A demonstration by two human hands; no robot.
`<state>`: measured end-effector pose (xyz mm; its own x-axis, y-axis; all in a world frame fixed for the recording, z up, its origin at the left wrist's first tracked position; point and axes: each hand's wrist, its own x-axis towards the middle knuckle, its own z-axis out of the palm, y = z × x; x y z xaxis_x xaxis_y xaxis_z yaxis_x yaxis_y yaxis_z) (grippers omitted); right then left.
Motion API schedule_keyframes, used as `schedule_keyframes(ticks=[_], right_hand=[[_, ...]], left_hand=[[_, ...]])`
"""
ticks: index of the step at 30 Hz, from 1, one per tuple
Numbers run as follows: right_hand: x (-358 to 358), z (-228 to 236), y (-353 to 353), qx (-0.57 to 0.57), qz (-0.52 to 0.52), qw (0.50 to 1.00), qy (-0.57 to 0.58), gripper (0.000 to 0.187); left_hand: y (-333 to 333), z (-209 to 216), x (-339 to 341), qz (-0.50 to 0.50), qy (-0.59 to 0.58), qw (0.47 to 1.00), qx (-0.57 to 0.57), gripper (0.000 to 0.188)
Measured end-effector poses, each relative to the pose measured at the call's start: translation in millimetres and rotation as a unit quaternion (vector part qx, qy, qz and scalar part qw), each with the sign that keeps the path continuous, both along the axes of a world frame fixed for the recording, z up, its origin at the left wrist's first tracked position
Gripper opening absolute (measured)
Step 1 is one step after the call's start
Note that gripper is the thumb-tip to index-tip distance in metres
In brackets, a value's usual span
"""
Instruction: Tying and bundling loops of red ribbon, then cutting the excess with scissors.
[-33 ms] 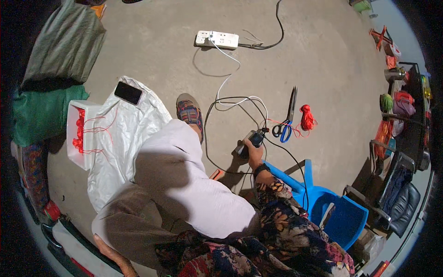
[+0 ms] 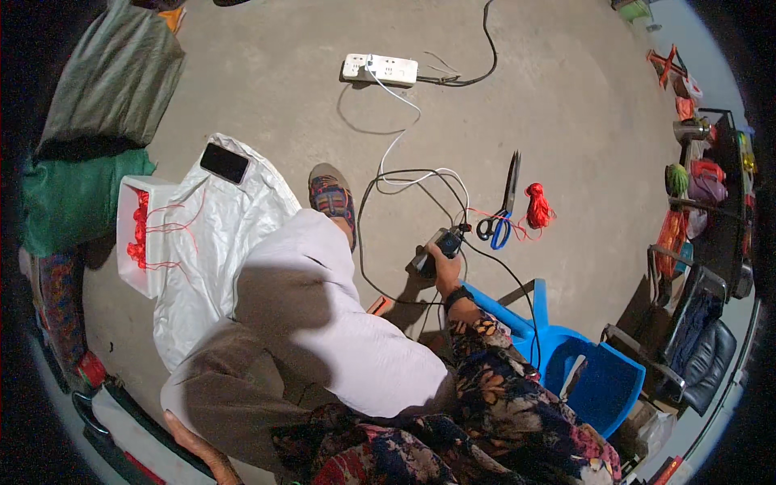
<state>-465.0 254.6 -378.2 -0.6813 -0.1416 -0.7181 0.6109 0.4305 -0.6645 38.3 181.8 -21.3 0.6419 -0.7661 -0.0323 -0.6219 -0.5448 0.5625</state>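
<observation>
My right hand [image 2: 447,273] is closed around a small dark box-shaped device [image 2: 446,242] with cables at its far end, held low over the floor. Beside it on the right lie scissors [image 2: 508,208] with black and blue handles, blades pointing away. A bundle of red string [image 2: 537,207] sits just right of the scissors, a loose strand trailing over the handles. At the lower left, my left hand [image 2: 194,446] rests along the side of my leg, fingers stretched out and holding nothing I can see. Its far side is hidden.
A white power strip [image 2: 398,71] lies ahead, with a white cable plugged in. On the left, a phone [image 2: 225,163] rests on a white sheet [image 2: 218,234] beside a white box [image 2: 153,279] of red string. A blue plastic stool [image 2: 554,343] stands right, near a cluttered shelf [image 2: 719,202].
</observation>
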Motion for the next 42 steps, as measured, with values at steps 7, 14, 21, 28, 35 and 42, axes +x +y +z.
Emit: schedule_keyframes(ticks=[7,14,21,28,35,42], right_hand=[[-4,-22,1,0.245,0.100,0.959,0.099,0.061],[0,3,-13,0.279,0.116,0.949,0.087,0.077],[-1,18,-18,0.283,0.132,0.945,0.101,0.072],[1,5,-10,0.275,0.142,0.936,0.165,0.063],[-15,-18,22,0.160,0.205,0.955,0.142,0.046],[-56,44,16,0.181,0.336,0.892,0.242,0.028]], left_hand=[[0,0,17,-0.019,-0.002,0.999,0.028,0.071],[9,-4,24,0.025,0.063,0.998,0.005,0.066],[4,-3,34,0.037,0.112,0.993,0.014,0.071],[7,-4,42,0.020,0.060,0.998,0.008,0.066],[-16,19,-29,-0.027,0.007,0.999,0.042,0.062],[13,-36,78,-0.391,-0.304,0.864,-0.087,0.041]])
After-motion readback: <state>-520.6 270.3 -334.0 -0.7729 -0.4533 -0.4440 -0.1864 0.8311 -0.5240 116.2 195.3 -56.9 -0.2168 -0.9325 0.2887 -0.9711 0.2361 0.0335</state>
